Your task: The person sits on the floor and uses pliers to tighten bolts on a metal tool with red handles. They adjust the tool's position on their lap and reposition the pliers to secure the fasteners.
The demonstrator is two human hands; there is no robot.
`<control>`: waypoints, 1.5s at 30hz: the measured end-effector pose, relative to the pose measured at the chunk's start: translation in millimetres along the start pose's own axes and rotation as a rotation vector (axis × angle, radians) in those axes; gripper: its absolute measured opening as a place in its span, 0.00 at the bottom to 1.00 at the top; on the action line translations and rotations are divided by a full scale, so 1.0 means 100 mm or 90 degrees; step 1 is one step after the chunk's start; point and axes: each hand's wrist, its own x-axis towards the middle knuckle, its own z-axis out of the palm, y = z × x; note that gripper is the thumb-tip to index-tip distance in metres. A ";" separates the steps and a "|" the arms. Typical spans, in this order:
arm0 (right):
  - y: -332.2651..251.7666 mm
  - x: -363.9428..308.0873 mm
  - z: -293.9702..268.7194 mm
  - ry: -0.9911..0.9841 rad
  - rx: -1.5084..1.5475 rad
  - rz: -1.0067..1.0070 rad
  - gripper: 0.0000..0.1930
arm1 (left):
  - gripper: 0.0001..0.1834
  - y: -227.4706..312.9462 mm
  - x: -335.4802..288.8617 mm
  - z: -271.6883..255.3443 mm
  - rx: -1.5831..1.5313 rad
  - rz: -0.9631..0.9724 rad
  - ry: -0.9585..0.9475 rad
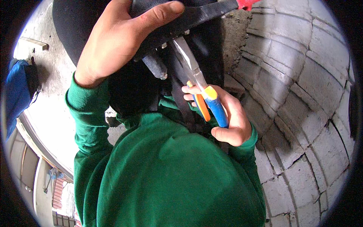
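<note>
The person's right hand (pixel 234 119) has its grip wrapped round a pair of steel pliers with blue, yellow and orange handles (pixel 217 110), which slant upward in front of the dark space behind. Their steel nose ends at the lower edge of a black bar-shaped part with a red end (pixel 213 12), beside a small silvery bolt; whether the nose is clamped on anything I cannot tell. The left hand (pixel 115 41) lies across that bar's left side, thumb pointing right, covering much of it; its other fingers are hidden, so I cannot tell whether its grip is clenched. Left of the pliers' nose, a dark grey cylindrical peg (pixel 154 67) juts down below the bar, crowding the space there. A cracked grey block surface (pixel 302 106) fills the right side; at far left are blue cloth (pixel 17 85) and a short wooden strip (pixel 34 42).
</note>
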 end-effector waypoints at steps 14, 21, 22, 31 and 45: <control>0.15 0.01 0.10 0.047 0.002 -0.097 0.44 | 0.22 0.46 0.05 0.00 -0.125 -0.083 -0.178; 0.03 0.08 0.14 0.141 -0.032 0.056 0.50 | 0.22 0.41 -0.02 0.15 -0.129 -0.049 -0.100; 0.03 0.11 0.12 0.136 -0.046 0.083 0.51 | 0.22 0.44 0.00 0.17 -0.104 -0.049 -0.086; 0.06 0.14 0.12 0.173 -0.057 0.080 0.51 | 0.20 0.36 -0.02 0.14 -0.149 0.001 -0.098; 0.07 0.17 0.24 0.248 -0.048 0.109 0.52 | 0.19 0.34 0.00 0.22 -0.064 0.085 -0.039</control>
